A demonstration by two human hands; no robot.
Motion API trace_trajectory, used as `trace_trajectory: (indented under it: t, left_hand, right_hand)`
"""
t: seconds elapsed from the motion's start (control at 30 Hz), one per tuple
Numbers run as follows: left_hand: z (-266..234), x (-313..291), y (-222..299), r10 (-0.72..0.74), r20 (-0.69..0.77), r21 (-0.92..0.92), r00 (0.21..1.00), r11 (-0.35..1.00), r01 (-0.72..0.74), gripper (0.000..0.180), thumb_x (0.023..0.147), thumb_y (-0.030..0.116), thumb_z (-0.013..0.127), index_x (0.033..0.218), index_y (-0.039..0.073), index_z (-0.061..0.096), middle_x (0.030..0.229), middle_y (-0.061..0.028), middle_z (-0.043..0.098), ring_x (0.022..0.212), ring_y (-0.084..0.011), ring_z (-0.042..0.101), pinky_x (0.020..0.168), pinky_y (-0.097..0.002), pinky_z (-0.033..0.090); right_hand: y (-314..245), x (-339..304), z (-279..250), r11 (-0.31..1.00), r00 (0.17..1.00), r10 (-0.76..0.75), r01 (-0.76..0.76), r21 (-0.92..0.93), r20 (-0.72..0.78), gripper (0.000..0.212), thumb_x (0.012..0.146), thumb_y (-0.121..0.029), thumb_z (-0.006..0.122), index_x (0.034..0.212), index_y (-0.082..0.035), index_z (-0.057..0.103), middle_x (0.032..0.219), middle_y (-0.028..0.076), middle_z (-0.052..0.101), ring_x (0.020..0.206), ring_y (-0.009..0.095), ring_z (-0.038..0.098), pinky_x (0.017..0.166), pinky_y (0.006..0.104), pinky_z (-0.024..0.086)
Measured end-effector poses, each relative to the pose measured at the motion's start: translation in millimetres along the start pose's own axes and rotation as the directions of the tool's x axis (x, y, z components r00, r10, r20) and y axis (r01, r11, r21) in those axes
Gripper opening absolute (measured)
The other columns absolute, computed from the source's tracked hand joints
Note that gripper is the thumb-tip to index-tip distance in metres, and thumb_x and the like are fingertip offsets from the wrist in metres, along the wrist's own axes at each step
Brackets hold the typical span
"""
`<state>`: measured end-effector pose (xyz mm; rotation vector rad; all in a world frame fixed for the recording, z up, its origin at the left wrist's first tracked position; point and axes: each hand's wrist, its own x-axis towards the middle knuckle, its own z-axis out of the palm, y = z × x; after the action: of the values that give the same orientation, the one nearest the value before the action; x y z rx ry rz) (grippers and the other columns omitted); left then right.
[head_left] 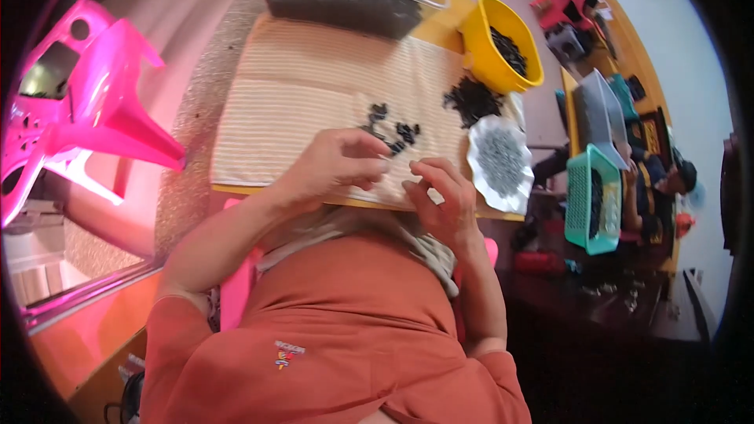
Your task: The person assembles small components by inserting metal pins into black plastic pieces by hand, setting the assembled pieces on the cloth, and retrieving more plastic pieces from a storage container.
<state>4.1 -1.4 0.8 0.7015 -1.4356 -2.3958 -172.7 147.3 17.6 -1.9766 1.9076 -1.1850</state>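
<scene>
My left hand [343, 163] and my right hand [449, 198] hover close together over the near edge of a striped cloth [290, 86], a small gap between their fingertips. The fingers of both are curled in toward the thumbs, as in a pinch; anything between them is too small to make out. Just beyond the fingertips lie several small black pieces [405, 135] in a loose cluster. To the right, a heap of thin black pieces [473, 102] rests on the cloth. Nearest my right hand is a white scalloped dish [477, 159] filled with small grey, metallic-looking pieces [503, 161].
A yellow tub [481, 45] with black pieces stands at the far right. At the back, a clear bin [345, 12] holds many black strips. Pink plastic stools [118, 102] stand left. On the right, a person [656, 188] sits beside a green basket [580, 196] and a grey bin [601, 114].
</scene>
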Motion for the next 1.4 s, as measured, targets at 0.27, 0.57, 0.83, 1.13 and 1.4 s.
trace_trajectory:
  t: [0.27, 0.57, 0.83, 1.13, 1.4]
  left_hand:
    - [8.5, -0.2, 2.9, -0.012, -0.023, -0.074, 1.0, 0.997, 0.01, 0.017, 0.087, 0.009, 0.072, 0.103, 0.003, 0.067, 0.088, -0.0051, 0.069, 0.075, -0.0105, 0.066, 0.068, -0.023, 0.056]
    - [6.3, 2.0, -3.7, -0.018, -0.013, -0.108, 1.0, 0.994, 0.016, 0.015, 0.088, 0.007, 0.071, 0.101, 0.003, 0.066, 0.089, -0.006, 0.069, 0.078, -0.0122, 0.067, 0.071, -0.025, 0.057]
    - [6.0, 1.5, -3.2, -0.014, -0.005, -0.11, 1.0, 0.994, 0.013, 0.014, 0.088, 0.006, 0.071, 0.1, 0.003, 0.066, 0.089, -0.0058, 0.069, 0.078, -0.0127, 0.067, 0.072, -0.0255, 0.057]
    - [6.0, 1.1, -1.1, -0.028, 0.01, -0.097, 1.0, 0.995, 0.029, 0.018, 0.087, 0.007, 0.073, 0.103, 0.001, 0.066, 0.09, -0.0055, 0.068, 0.079, -0.0121, 0.066, 0.073, -0.0252, 0.056]
    - [6.3, 1.4, -3.9, -0.014, 0.008, -0.078, 1.0, 0.997, 0.015, 0.016, 0.087, 0.008, 0.073, 0.1, 0.003, 0.066, 0.089, -0.0047, 0.069, 0.078, -0.0111, 0.067, 0.071, -0.0241, 0.057]
  right_hand:
    - [47.6, -38.0, -81.8, 0.948, 0.954, 0.243, -0.272, -0.167, -0.174, 0.022, 0.08, 0.001, 0.074, 0.101, 0.0, 0.068, 0.092, 0.011, 0.068, 0.07, 0.016, 0.066, 0.063, 0.0275, 0.053]
    - [55.4, -54.8, -93.0, 0.826, 0.985, 0.159, -0.169, -0.538, -0.066, 0.026, 0.077, -0.014, 0.079, 0.099, -0.004, 0.069, 0.097, 0.011, 0.068, 0.086, 0.028, 0.066, 0.075, 0.0383, 0.053]
    - [47.3, -50.7, -80.3, 0.66, 0.971, 0.236, -0.195, -0.726, -0.046, 0.041, 0.076, -0.027, 0.079, 0.107, -0.002, 0.068, 0.109, 0.011, 0.062, 0.11, 0.033, 0.054, 0.087, 0.0416, 0.049]
    - [57.1, -59.6, -73.1, 0.692, 0.974, 0.216, -0.199, -0.694, -0.063, 0.037, 0.081, -0.027, 0.076, 0.108, -0.003, 0.067, 0.108, 0.013, 0.06, 0.105, 0.033, 0.054, 0.085, 0.0428, 0.048]
    - [55.7, -56.9, -71.6, 0.694, 0.971, 0.219, -0.226, -0.683, -0.099, 0.037, 0.081, -0.026, 0.076, 0.109, -0.004, 0.066, 0.108, 0.014, 0.06, 0.104, 0.035, 0.055, 0.085, 0.0435, 0.048]
